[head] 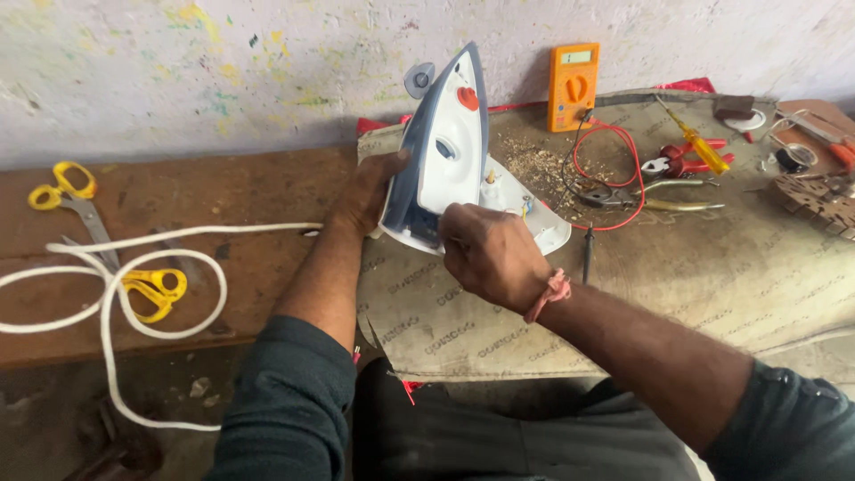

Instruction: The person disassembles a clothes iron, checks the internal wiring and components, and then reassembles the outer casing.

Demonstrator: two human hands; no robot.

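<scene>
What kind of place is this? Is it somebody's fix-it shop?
Probably yes, a small repair bench. An orange multimeter with red leads leans against the paint-splattered wall, pliers and a yellow screwdriver lie on the mat, and the left hand and right hand hold an opened white clothes iron.

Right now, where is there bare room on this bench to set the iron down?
Free: the grey mat right of the right hand, below the pliers. Also the brown wood above the white cord. Crowded: the mat's far right with tools, and around the yellow-handled scissors.
</scene>
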